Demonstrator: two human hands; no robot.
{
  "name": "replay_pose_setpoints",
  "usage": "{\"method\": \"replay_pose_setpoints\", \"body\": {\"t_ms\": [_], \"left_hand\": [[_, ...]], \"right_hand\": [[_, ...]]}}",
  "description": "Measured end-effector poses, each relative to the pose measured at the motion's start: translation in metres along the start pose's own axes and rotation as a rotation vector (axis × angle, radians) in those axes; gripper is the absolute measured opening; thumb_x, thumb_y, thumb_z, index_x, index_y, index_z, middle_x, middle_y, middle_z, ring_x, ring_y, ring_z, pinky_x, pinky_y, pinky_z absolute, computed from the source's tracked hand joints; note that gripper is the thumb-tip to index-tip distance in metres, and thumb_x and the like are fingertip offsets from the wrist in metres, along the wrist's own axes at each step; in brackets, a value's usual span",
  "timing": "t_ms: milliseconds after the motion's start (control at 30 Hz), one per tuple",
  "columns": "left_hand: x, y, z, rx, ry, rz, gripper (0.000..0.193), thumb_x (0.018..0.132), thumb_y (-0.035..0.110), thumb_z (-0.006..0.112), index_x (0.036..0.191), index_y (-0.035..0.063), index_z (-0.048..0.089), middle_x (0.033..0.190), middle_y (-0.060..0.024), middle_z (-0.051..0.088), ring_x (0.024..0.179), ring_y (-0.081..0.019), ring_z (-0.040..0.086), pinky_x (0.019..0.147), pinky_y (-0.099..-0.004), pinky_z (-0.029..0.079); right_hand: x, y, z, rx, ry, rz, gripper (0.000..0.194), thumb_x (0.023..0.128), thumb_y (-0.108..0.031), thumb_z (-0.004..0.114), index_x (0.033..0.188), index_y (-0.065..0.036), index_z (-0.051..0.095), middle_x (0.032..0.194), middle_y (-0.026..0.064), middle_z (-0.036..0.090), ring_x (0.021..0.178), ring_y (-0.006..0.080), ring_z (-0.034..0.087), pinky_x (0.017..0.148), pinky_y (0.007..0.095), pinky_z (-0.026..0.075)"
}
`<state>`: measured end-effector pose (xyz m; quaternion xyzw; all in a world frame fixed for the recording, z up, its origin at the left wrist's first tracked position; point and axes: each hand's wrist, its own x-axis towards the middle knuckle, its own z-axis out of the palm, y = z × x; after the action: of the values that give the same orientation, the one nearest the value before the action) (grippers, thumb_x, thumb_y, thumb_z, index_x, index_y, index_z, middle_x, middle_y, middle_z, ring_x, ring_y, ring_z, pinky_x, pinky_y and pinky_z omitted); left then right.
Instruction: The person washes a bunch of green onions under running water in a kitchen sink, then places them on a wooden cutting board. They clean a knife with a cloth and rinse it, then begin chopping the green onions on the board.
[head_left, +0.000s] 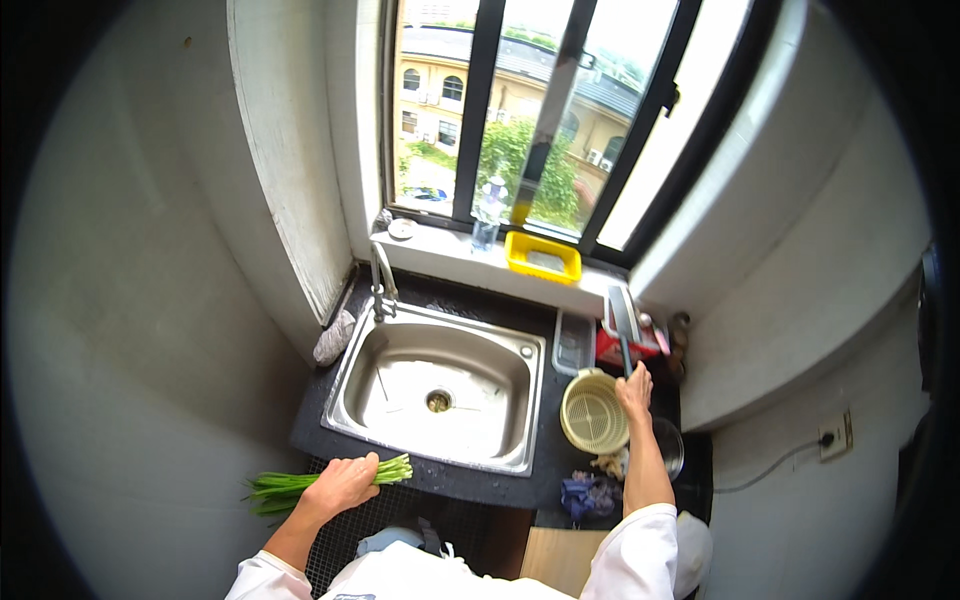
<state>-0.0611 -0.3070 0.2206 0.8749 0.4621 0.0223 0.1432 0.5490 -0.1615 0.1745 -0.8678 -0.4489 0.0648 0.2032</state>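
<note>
My left hand (343, 484) grips a bunch of long green stalks, like chives or thin scallions (394, 469), in front of the sink's near left corner. Their pale cut ends point right and the leafy ends trail left. Over the right side of the counter, my right hand (636, 390) is closed around the dark handle of a kitchen knife (622, 315). Its broad grey blade points away from me, towards the window sill. Just left of that hand stands a cream plastic strainer basket (592, 412). The stainless steel sink (442, 360) has a few green bits in it.
A faucet (381, 285) rises at the sink's back left. Beyond my right hand are a clear plastic tray (574, 341) and a red basket (611, 346). Purple cloth (589, 495) and a wooden board (562, 559) lie nearer. A yellow basket (544, 257) and bottle (486, 225) occupy the sill.
</note>
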Motion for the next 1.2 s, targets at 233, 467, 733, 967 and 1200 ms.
{"method": "replay_pose_setpoints", "body": {"t_ms": [233, 467, 733, 967, 1200], "left_hand": [[0.037, -0.033, -0.019, -0.092, -0.073, -0.062, 0.039, 0.087, 0.022, 0.074, 0.103, 0.0012, 0.045, 0.078, -0.0188, 0.064, 0.081, -0.0418, 0.068, 0.067, -0.0538, 0.053], [0.073, -0.044, -0.041, -0.109, -0.218, -0.127, 0.037, 0.087, 0.025, 0.072, 0.105, 0.0018, 0.049, 0.086, -0.0223, 0.069, 0.087, -0.0444, 0.069, 0.074, -0.0547, 0.055], [0.094, -0.044, -0.059, -0.054, -0.373, -0.146, 0.041, 0.089, 0.031, 0.071, 0.101, 0.0022, 0.044, 0.09, -0.0261, 0.069, 0.091, -0.0494, 0.066, 0.075, -0.0587, 0.052], [0.125, -0.04, -0.055, 0.065, -0.311, -0.008, 0.036, 0.084, 0.021, 0.074, 0.1, -0.0012, 0.051, 0.089, -0.0276, 0.071, 0.09, -0.0461, 0.07, 0.077, -0.0558, 0.055], [0.139, 0.015, -0.025, 0.134, -0.339, 0.38, 0.035, 0.083, 0.014, 0.073, 0.102, -0.0001, 0.047, 0.086, -0.0274, 0.07, 0.086, -0.0478, 0.068, 0.074, -0.0563, 0.053]], "right_hand": [[0.038, -0.006, 0.033, -0.14, -0.032, 0.031, 0.065, 0.089, -0.015, 0.06, 0.148, 0.001, 0.038, 0.133, 0.0271, 0.059, 0.123, 0.0456, 0.058, 0.102, 0.055, 0.05], [0.04, -0.003, 0.052, -0.193, 0.106, 0.083, 0.044, 0.09, -0.011, 0.061, 0.131, 0.001, 0.049, 0.123, 0.0241, 0.06, 0.117, 0.0423, 0.062, 0.096, 0.0531, 0.054], [0.044, -0.021, 0.045, -0.144, 0.392, -0.034, 0.02, 0.098, -0.012, 0.052, 0.11, 0.001, 0.061, 0.111, 0.0208, 0.06, 0.109, 0.0417, 0.06, 0.092, 0.0516, 0.051], [-0.041, -0.046, -0.016, 0.161, 0.727, -0.316, 0.04, 0.08, -0.005, 0.063, 0.12, -0.002, 0.058, 0.098, 0.0226, 0.06, 0.1, 0.0442, 0.057, 0.084, 0.0547, 0.046], [-0.277, -0.071, -0.039, 0.496, 0.217, 0.206, 0.045, 0.103, -0.051, 0.058, 0.108, -0.006, 0.059, 0.077, 0.0229, 0.07, 0.078, 0.0474, 0.07, 0.065, 0.0527, 0.053]]}}
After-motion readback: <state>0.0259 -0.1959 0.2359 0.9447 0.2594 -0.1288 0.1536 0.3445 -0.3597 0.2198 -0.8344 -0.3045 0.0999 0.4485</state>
